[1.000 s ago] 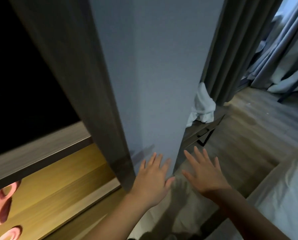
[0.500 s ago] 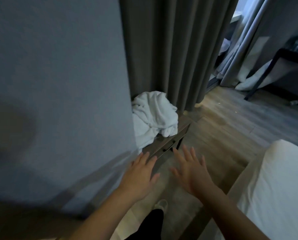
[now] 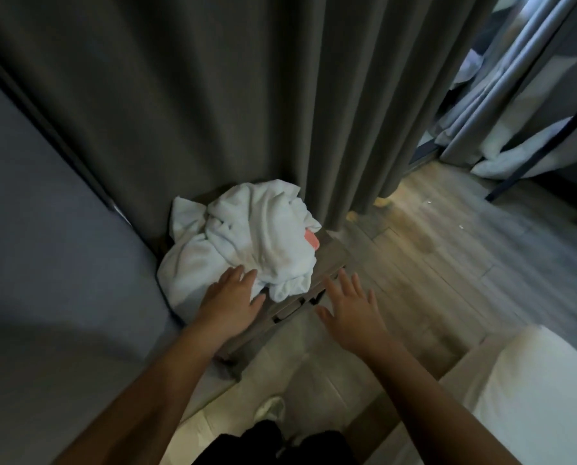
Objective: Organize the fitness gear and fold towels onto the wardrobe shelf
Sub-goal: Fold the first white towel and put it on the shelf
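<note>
1. While the crumpled white towel (image 3: 247, 236) lies heaped on top of a low wooden cabinet (image 3: 329, 263) in the head view, the left hand (image 3: 230, 298) reaches over its near edge. The fingers are straight and close together, grasping nothing. The fingertips overlap the towel's front folds, though whether they actually press the cloth cannot be told.
2. The right hand (image 3: 351, 312) is spread flat, fingers splayed and holding nothing. It is just right of the towel's lower corner and apart from it, over the cabinet's front edge and the wooden floor (image 3: 448, 270).
3. The towel sits between the blue-grey wall (image 3: 45, 229) on the left and the dark grey curtain (image 3: 247, 95) behind it, and it spills over the cabinet's left side.
4. A small pink thing (image 3: 312, 244) peeks from under the towel's right edge. Most of it is covered, so what it is cannot be made out.
5. The towel hides nearly all of the cabinet top, and the left forearm covers part of its front. Only a dark drawer handle (image 3: 290, 308) shows between the two hands.
6. A white bed (image 3: 532, 391) is cut off at the lower right corner. A pale shoe (image 3: 270, 407) and dark trouser legs show at the bottom edge.
7. Far right, paler curtains (image 3: 515, 95) and a dark furniture leg (image 3: 528, 162) are dim and blurred.
</note>
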### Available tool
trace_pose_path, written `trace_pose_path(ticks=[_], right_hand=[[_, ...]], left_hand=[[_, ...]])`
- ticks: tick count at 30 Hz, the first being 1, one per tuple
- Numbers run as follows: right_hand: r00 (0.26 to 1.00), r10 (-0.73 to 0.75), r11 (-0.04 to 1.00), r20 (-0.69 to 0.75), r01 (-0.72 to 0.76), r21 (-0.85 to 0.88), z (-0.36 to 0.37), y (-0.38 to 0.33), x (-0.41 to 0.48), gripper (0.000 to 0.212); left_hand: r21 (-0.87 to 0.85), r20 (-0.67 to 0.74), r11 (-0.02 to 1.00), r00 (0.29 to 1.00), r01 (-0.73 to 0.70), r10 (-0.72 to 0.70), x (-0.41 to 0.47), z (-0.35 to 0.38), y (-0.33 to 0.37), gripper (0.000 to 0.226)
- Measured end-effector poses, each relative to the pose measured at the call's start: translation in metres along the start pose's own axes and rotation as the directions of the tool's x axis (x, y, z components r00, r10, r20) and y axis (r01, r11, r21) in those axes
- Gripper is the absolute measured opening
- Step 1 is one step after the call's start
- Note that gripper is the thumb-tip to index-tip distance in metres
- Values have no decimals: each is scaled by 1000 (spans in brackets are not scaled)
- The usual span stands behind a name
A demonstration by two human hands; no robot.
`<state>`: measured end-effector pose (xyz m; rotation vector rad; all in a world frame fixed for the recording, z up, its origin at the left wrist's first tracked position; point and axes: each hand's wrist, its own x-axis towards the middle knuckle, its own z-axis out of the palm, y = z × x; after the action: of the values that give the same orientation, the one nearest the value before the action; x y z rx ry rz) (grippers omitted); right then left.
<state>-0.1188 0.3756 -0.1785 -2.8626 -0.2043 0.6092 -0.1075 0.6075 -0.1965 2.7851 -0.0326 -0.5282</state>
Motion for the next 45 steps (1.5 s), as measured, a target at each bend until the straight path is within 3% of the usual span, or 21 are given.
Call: trace_pose_path(ticks=[6, 15, 20, 24, 28, 31, 36, 42, 45], right_hand=[[972, -200, 967, 122, 216, -135, -28, 37, 92, 70], [838, -463, 777, 289, 540, -322, -47, 18, 230, 68], [789, -520, 708, 327, 612, -352, -37, -11, 294, 67], [798, -526, 737, 294, 601, -310, -35, -34, 337, 68], [783, -567, 694, 254, 621, -364, -32, -46, 362, 54], [774, -592, 683, 223, 629, -372, -25, -52, 376, 39], [758, -648, 707, 77, 636, -311, -37, -49, 376, 29], [745, -635, 755, -207, 655, 41, -101, -23, 350, 16], [768, -570, 718, -292, 638, 278, -143, -23, 329, 10]], left_hand=[[-128, -20, 965, 972, 229, -233, 47, 10, 13, 60], [-289, -33, 821, 852, 493, -523, 91, 27, 14, 56], [-259, -175, 832, 823, 491, -541, 145, 16, -9, 52], [-216, -294, 842, 789, 495, -540, 198, 10, -29, 50], [-239, -236, 759, 722, 606, -651, 234, 11, -46, 58], [-253, -266, 783, 737, 568, -621, 244, 10, -60, 37], [-313, -468, 845, 703, 434, -535, 224, -12, -52, 18], [-355, -699, 884, 542, 305, -467, 187, -63, -9, 5], [-422, -763, 882, 444, 211, -471, 179, -96, 23, 6]])
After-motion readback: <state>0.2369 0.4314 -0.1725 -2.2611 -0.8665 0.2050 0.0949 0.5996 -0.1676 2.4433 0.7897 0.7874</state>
